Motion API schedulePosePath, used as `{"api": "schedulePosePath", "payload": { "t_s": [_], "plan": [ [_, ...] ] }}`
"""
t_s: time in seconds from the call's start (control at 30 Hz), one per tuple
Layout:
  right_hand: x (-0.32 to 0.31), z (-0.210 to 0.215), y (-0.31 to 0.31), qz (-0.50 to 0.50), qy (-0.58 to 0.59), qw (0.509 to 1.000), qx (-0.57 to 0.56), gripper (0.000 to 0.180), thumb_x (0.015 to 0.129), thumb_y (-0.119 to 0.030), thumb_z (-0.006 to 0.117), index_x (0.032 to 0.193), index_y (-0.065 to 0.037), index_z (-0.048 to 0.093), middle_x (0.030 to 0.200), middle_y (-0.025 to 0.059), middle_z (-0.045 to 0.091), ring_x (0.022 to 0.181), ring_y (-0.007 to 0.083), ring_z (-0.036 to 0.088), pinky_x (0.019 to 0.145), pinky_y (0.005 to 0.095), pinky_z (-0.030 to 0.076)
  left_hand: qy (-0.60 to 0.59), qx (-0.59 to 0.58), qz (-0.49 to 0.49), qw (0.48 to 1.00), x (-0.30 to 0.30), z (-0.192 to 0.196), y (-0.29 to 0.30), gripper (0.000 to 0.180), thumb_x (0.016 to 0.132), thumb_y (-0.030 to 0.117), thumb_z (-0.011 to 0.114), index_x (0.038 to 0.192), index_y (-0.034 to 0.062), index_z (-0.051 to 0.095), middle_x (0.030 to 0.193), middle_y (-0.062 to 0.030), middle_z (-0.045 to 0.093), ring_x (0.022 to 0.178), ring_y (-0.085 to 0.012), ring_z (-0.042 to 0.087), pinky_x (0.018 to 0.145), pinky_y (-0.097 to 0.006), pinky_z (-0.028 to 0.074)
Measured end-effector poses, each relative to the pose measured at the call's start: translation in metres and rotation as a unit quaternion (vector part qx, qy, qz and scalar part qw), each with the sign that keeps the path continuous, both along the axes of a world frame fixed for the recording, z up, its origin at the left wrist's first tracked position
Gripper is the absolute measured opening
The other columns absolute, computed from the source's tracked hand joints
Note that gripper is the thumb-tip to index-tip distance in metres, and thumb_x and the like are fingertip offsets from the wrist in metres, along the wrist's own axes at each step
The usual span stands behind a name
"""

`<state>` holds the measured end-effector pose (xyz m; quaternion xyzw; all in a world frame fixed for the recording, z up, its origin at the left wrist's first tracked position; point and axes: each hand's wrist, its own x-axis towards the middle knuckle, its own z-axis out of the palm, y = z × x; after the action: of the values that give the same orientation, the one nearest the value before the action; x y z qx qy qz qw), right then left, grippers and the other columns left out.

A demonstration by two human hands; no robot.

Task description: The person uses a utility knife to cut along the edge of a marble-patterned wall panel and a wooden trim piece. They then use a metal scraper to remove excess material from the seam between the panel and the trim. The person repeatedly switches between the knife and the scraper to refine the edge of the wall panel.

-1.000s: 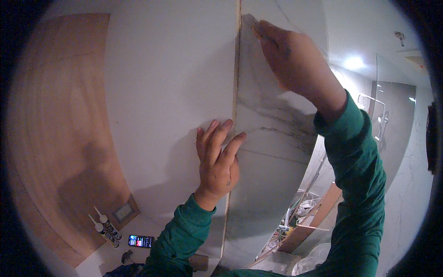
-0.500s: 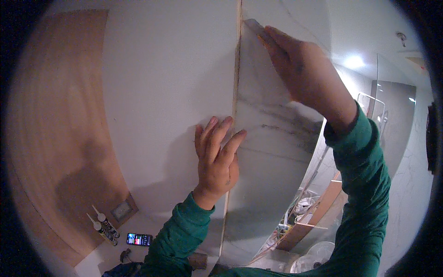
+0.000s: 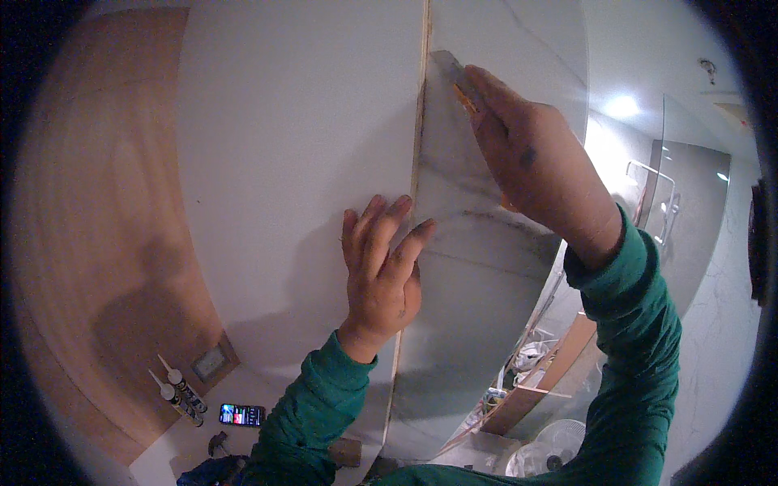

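My right hand (image 3: pixel 535 150) is closed around an orange-handled utility knife (image 3: pixel 463 99), most of its handle hidden in my fist. The knife's flat grey blade (image 3: pixel 442 61) slants up and left, with its tip close to the narrow tan seam (image 3: pixel 420 113). That seam runs between a plain white wall panel (image 3: pixel 292 105) and a grey-veined marble-look panel (image 3: pixel 478 316). Lower down, my left hand (image 3: pixel 379 275) rests with fingers spread on the white panel, fingertips beside and across the seam. It holds nothing.
At lower left, two sealant cartridges (image 3: pixel 180 395) stand near a lit phone (image 3: pixel 241 415) and a wood-grain panel (image 3: pixel 105 202). To the right are a glass panel (image 3: pixel 689 211), a brown board (image 3: pixel 539 377) and a white fan (image 3: pixel 545 454) low down.
My right hand and the knife have moved down a little along the seam. The left hand has stayed in nearly the same spot. The view has shifted slightly.
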<state>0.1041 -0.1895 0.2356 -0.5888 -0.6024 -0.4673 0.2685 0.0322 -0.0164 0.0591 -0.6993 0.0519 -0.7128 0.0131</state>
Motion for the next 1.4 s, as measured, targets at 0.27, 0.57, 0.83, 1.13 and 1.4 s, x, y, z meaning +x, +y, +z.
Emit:
{"api": "schedulePosePath", "payload": {
  "t_s": [0.27,0.57,0.83,1.13,1.4],
  "plan": [
    [0.004,-0.005,0.006,-0.001,-0.019,1.000,-0.003,0.042,0.102,-0.009,0.054,0.142,0.004,0.055,0.108,0.0356,0.067,0.099,0.0489,0.069,0.085,0.0425,0.055,-0.005,-0.001,-0.003,1.000,0.000,0.000,-0.001,0.049,0.082,-0.006,0.062,0.127,0.0133,0.072,0.151,-0.0133,0.054,0.142,-0.0402,0.045,0.123,-0.060,0.023],
    [0.009,0.004,0.002,0.052,-0.033,0.996,0.066,0.038,0.101,-0.012,0.056,0.138,-0.003,0.058,0.097,0.0304,0.069,0.089,0.0497,0.067,0.077,0.0516,0.055,-0.013,0.010,0.001,1.000,0.003,-0.001,0.004,0.045,0.084,-0.003,0.061,0.125,0.0123,0.072,0.150,-0.0139,0.054,0.142,-0.0413,0.045,0.123,-0.061,0.024],
    [0.021,0.046,0.003,-0.035,-0.158,0.984,0.078,0.033,0.102,-0.017,0.056,0.132,-0.006,0.065,0.102,0.0270,0.070,0.091,0.0474,0.068,0.079,0.0511,0.056,-0.012,0.011,-0.003,1.000,0.001,0.000,0.003,0.042,0.086,-0.002,0.061,0.125,0.0114,0.072,0.148,-0.0147,0.055,0.142,-0.0415,0.045,0.122,-0.061,0.024],
    [-0.039,0.076,-0.016,-0.199,0.046,0.972,-0.121,0.055,0.104,-0.018,0.059,0.156,-0.014,0.044,0.130,0.0195,0.068,0.103,0.0321,0.073,0.090,0.0382,0.062,-0.022,0.022,-0.009,0.999,0.002,0.001,0.005,0.045,0.084,-0.005,0.064,0.125,0.0120,0.071,0.147,-0.0144,0.055,0.142,-0.0409,0.045,0.122,-0.060,0.026],
    [-0.003,0.061,-0.017,-0.138,-0.049,0.989,-0.026,0.038,0.104,-0.019,0.057,0.140,-0.008,0.063,0.123,0.0203,0.072,0.106,0.0395,0.071,0.092,0.0419,0.056,-0.014,0.026,-0.020,0.999,0.003,0.005,0.000,0.044,0.086,-0.006,0.062,0.125,0.0113,0.070,0.148,-0.0150,0.054,0.143,-0.0418,0.043,0.122,-0.060,0.025]
  ]
}}
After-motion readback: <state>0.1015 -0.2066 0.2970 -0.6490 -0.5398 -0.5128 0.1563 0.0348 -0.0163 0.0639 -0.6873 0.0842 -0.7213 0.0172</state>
